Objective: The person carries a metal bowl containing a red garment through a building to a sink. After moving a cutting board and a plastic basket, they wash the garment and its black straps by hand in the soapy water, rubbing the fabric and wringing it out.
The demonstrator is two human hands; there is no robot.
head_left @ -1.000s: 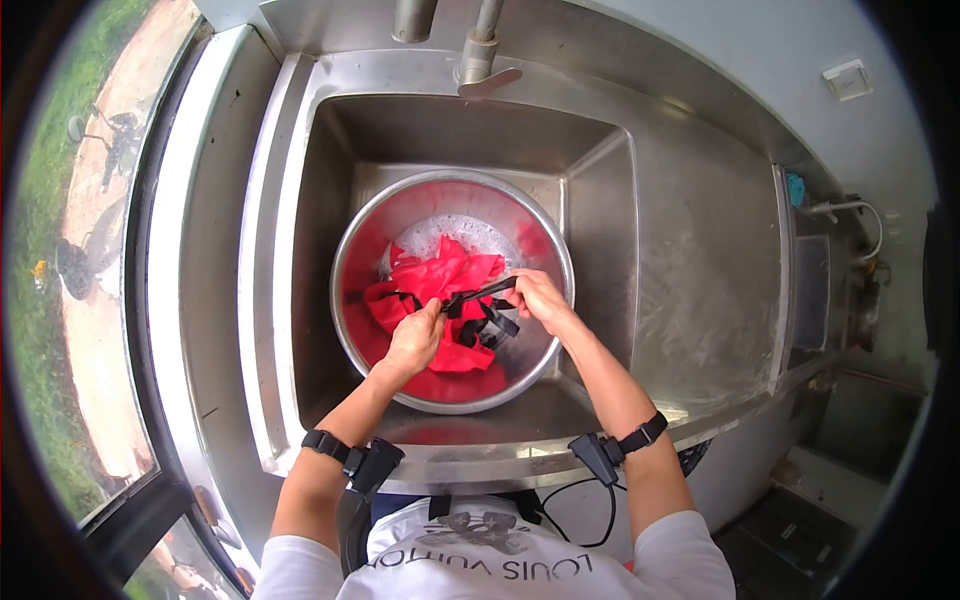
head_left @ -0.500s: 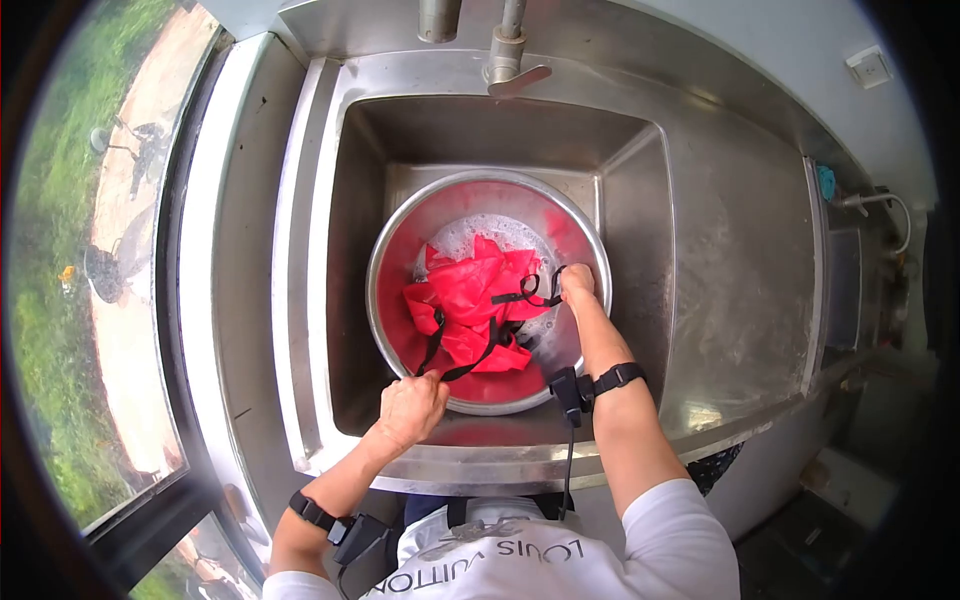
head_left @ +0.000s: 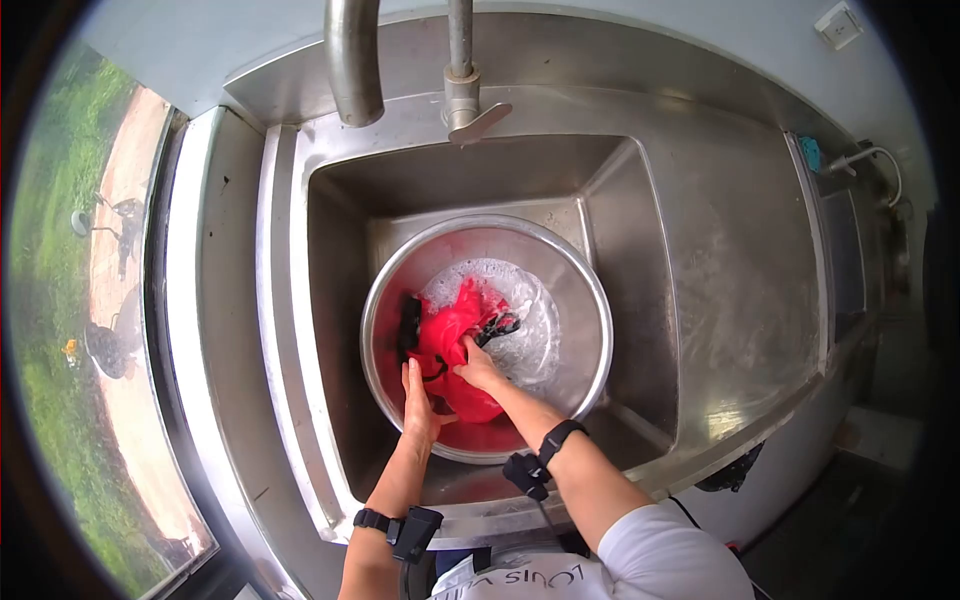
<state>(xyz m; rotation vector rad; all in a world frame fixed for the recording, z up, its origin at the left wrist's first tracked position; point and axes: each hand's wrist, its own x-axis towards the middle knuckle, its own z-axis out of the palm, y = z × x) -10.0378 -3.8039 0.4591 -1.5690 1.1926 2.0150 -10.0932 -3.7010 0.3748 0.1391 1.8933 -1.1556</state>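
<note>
A wet red cloth [head_left: 447, 328] with black straps lies bunched in the left half of a round metal basin [head_left: 600, 330], which holds sudsy water [head_left: 530, 350]. My right hand [head_left: 480, 368] grips the cloth near its middle, beside a black strap, with the fingertips partly sunk in the folds. At the basin's lower left, my left hand [head_left: 420, 408] is spread with the thumb apart, its palm against the cloth's edge.
The basin stands inside a steel sink [head_left: 640, 260]. Above the sink's back edge are a faucet spout [head_left: 353, 65] and a lever [head_left: 480, 122]. A steel counter [head_left: 740, 270] extends right; a window [head_left: 120, 320] is at left.
Both hands have left the strap ends and come together at the cloth. My right hand moved left and inward. The cloth is bunched further left, and the view has shifted.
</note>
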